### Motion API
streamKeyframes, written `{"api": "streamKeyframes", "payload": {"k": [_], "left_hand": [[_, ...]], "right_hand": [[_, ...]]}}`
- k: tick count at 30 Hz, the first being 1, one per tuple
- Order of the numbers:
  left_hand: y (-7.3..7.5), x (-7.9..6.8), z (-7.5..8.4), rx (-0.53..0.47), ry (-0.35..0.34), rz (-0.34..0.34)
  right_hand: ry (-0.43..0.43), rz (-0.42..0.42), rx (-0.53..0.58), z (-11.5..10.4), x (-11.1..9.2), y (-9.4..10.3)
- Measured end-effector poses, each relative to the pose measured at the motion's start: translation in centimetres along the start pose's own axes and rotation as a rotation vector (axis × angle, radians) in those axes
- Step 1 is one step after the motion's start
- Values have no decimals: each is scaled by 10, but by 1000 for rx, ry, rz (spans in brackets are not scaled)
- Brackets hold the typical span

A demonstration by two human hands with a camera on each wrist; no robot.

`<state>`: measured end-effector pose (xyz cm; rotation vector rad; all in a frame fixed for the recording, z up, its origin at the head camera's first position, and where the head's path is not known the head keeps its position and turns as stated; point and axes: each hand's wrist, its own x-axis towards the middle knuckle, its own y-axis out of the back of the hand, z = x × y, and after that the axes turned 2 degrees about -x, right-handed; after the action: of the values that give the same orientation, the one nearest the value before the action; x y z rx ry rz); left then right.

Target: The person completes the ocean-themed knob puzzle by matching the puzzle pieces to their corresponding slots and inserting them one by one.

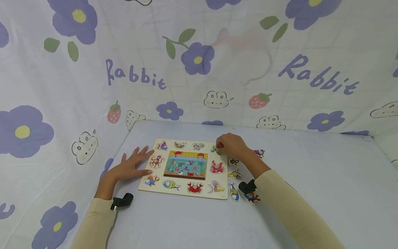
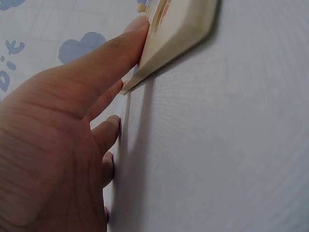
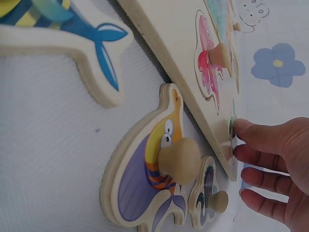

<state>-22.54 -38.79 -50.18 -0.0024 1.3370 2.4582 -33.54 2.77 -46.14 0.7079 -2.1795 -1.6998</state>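
Observation:
A wooden knob puzzle board [image 1: 183, 187] with an aquarium picture [image 1: 186, 166] lies flat on the table. My left hand [image 1: 129, 167] spreads its fingers at the board's left edge, the thumb resting on the rim in the left wrist view. At the top right corner, my right hand [image 1: 232, 144] pinches a small green sea-animal piece [image 1: 213, 149] at its slot; the fingers hide its knob. Just below sits a pink starfish piece [image 1: 217, 167] with its knob up. An octopus piece [image 1: 156, 161] and a red crab piece [image 1: 194, 187] also lie in the board.
Right of the board lie loose knobbed pieces: a yellow-and-purple fish [image 3: 145, 174], a blue-tailed striped fish [image 1: 234, 192], a dark seahorse-like piece [image 3: 205, 193], a purple piece [image 1: 259, 153] and a blue-and-orange piece [image 1: 252, 197]. A patterned curtain [image 1: 239, 69] hangs behind the table.

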Motion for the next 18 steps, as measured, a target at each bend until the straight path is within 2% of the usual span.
{"api": "streamKeyframes", "payload": {"k": [10,18], "left_hand": [[0,1,1,0,1,-5],[0,2,1,10,-2,0]], "right_hand": [[-15,14,6,3,-7,1],[1,132,26,21,-31,16]]}}
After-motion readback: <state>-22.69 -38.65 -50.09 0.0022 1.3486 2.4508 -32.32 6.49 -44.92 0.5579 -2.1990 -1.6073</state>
